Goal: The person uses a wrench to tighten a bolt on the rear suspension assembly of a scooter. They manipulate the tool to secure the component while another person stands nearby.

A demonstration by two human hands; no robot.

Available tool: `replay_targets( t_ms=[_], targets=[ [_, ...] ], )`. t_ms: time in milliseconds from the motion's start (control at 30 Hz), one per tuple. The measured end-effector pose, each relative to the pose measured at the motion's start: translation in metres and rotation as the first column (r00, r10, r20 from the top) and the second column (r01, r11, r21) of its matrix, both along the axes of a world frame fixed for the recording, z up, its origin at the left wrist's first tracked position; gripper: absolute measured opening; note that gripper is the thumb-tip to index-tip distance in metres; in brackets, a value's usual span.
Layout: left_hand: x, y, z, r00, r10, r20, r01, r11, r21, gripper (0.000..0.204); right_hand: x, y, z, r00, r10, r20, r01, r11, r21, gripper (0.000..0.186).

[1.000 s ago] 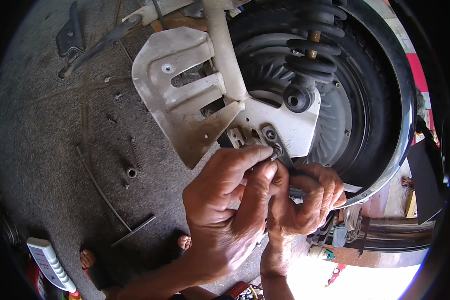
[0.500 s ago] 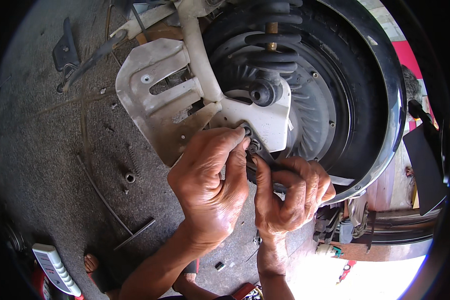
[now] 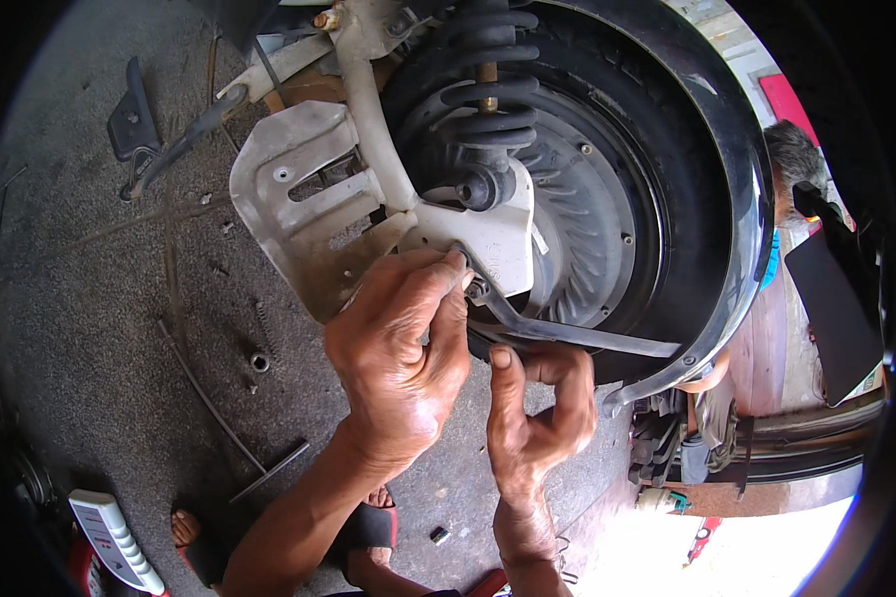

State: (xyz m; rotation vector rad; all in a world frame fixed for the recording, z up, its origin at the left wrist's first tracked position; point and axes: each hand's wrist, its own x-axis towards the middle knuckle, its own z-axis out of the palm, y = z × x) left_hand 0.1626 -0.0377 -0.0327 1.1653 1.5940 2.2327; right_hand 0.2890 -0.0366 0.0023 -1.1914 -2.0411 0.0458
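Note:
My left hand (image 3: 393,353) is pinched at a bolt hole on the white frame bracket (image 3: 488,239), beside a nut (image 3: 478,290); what its fingertips hold is hidden. A flat dark metal stay (image 3: 597,334) runs from there across the black wheel (image 3: 582,209) to the fender (image 3: 735,279). My right hand (image 3: 538,423) is below the stay, apart from it, fingers bent and thumb apart, with nothing visible in them. A black coil spring shock (image 3: 493,95) stands above the bracket. A pale slotted plate (image 3: 269,194) projects to the left.
Loose metal parts, including a socket (image 3: 260,361), a T-shaped tool (image 3: 271,471) and a black plastic piece (image 3: 131,114), lie on the grey floor. A white handled object (image 3: 110,537) lies lower left. Another person's head (image 3: 794,169) and arm show behind the fender.
My right hand has pulled down off the stay, exposing it. My left hand remains pinched at the bracket, slightly higher. The view has shifted, so the wheel sits further left; another person's head shows more.

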Motion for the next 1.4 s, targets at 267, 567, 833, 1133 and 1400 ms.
replay_targets(
  t_ms=[267, 567, 833, 1133, 1400],
  targets=[
    [0.001, -0.001, 0.003, 0.996, -0.027, 0.090, 0.029, 0.999, -0.015, 0.021, -0.006, 0.011, 0.003, 0.635, -0.040, -0.771, -0.374, 0.858, -0.352, 0.014],
    [-0.004, -0.005, 0.008, 0.975, -0.110, 0.194, 0.136, 0.983, -0.122, 0.020, -0.005, 0.016, 0.001, 0.644, -0.063, -0.763, -0.345, 0.866, -0.362, 0.016],
    [-0.006, 0.001, 0.003, 0.907, 0.156, -0.390, -0.172, 0.985, -0.005, 0.023, -0.009, 0.015, 0.002, 0.609, -0.077, -0.789, -0.349, 0.868, -0.354, 0.015],
    [-0.007, -0.002, 0.015, 0.991, 0.004, -0.131, -0.021, 0.992, -0.126, 0.015, -0.014, 0.012, 0.006, 0.594, -0.108, -0.797, -0.325, 0.875, -0.360, 0.014],
    [-0.005, -0.003, 0.014, 0.937, 0.016, -0.348, -0.035, 0.998, -0.048, 0.037, -0.009, 0.010, 0.003, 0.622, -0.112, -0.775, -0.282, 0.891, -0.355, 0.017]
  ],
)
